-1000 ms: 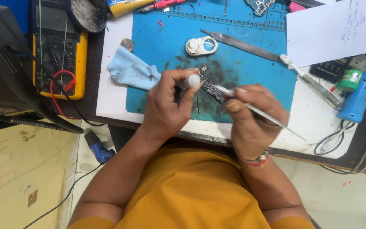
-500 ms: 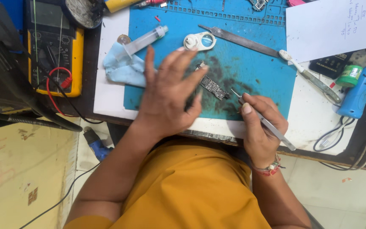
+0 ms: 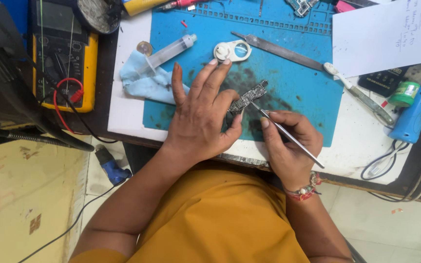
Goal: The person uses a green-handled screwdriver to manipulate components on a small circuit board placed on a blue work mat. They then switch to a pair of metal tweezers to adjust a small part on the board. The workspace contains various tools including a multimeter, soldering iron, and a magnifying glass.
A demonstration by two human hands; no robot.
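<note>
A small dark circuit board (image 3: 248, 98) lies on the blue work mat (image 3: 293, 92). My left hand (image 3: 201, 114) rests flat on the mat with fingers spread, its thumb pressing the board's near end. My right hand (image 3: 288, 141) grips thin metal tweezers (image 3: 283, 132), whose tips touch the board's edge. A clear syringe (image 3: 167, 51) lies on a pale blue cloth (image 3: 144, 80) just left of my left hand. A white round loupe (image 3: 232, 50) sits beyond my fingertips.
A yellow multimeter (image 3: 64, 53) with red and black leads stands at the left. A metal file (image 3: 281, 50), a white-handled tool (image 3: 359, 92), a sheet of paper (image 3: 383, 34), a green-capped pot (image 3: 404, 93) and a blue tool (image 3: 417, 112) lie to the right.
My left hand put down the small white thing it held, spread open and settled on the mat, pinning the board. My right hand brought the tweezer tips to the board.
</note>
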